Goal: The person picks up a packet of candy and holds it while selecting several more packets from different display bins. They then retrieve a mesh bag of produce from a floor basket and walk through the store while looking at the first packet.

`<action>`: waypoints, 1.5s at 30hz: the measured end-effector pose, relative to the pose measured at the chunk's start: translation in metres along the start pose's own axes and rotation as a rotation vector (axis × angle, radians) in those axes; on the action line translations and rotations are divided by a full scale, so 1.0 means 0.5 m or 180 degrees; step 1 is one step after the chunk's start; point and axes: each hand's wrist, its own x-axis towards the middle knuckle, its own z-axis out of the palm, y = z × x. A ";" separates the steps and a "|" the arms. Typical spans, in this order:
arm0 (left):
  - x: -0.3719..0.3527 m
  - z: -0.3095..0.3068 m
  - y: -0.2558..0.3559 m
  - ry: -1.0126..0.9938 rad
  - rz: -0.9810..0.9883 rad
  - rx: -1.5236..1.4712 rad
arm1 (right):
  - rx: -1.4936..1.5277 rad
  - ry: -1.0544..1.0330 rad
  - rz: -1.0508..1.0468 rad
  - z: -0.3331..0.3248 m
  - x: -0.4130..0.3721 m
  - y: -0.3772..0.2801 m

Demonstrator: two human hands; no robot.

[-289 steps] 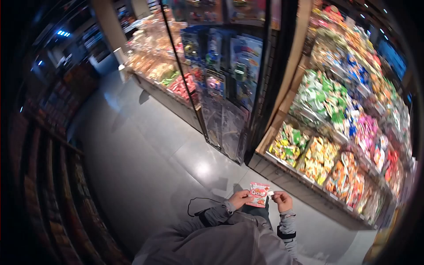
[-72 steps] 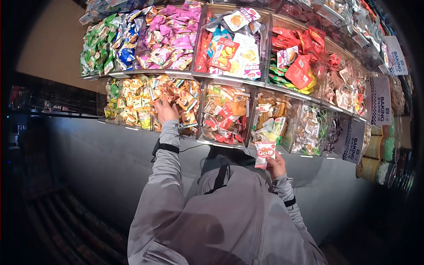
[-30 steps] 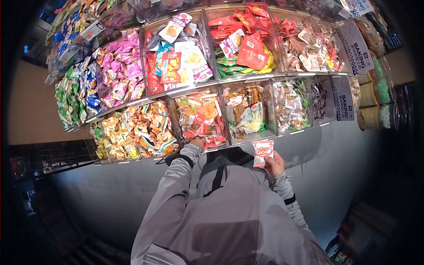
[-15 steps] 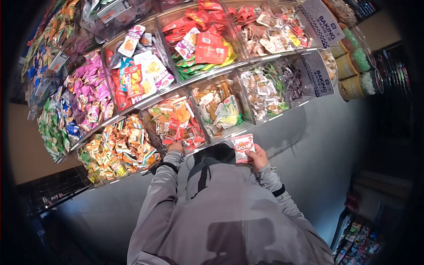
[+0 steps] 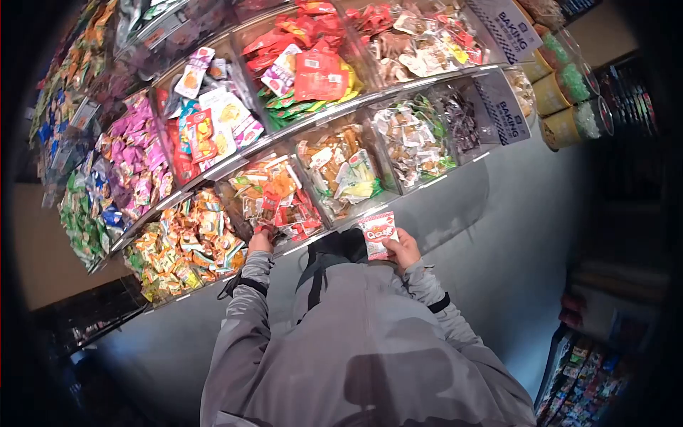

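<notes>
Red-and-white packet (image 5: 377,229) gripped by right hand (image 5: 403,250), left hand (image 5: 261,240), grip unclear, at snack bin (image 5: 304,242)

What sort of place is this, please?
Probably a shop selling loose snacks: open bins hold sorted wrapped packets, signs read "BAKING", and the right hand holds a small "QQ" packet.

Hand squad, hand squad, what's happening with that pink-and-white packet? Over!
Right hand gripping pink-and-white packet, only thumb overlapping it. Left hand at front of bin with red packets, grip unclear.
</notes>
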 end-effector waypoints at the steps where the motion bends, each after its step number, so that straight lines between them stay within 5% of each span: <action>1: 0.006 -0.001 -0.008 0.0169 0.0029 -0.0193 | 0.0102 -0.0015 -0.0085 -0.001 0.005 0.006; 12: 0.019 -0.071 -0.056 0.0693 -0.0458 -0.2191 | 0.0119 -0.0174 -0.0041 -0.002 0.003 0.007; 20: 0.066 -0.055 -0.048 0.1246 -0.0904 -0.2352 | -0.0056 -0.0216 -0.0022 0.003 0.003 -0.001; 23: 0.086 -0.014 -0.060 0.0530 -0.1366 -0.4443 | 0.0118 -0.0084 -0.0015 0.007 0.000 -0.003; 30: 0.107 0.086 -0.084 0.0573 -0.1409 -0.2446 | 0.0100 -0.0036 -0.0020 0.002 0.000 0.000; 32: 0.062 -0.013 0.008 0.0340 -0.1418 -0.2870 | 0.0080 -0.0011 0.0009 0.005 -0.001 -0.002; 34: 0.069 -0.021 0.033 0.0611 -0.1317 -0.1131 | 0.0018 -0.0072 -0.0021 0.011 -0.002 -0.004; 45: 0.104 -0.047 0.068 0.0290 -0.1356 -0.0964 | -0.0013 0.0086 0.0004 0.010 -0.013 -0.009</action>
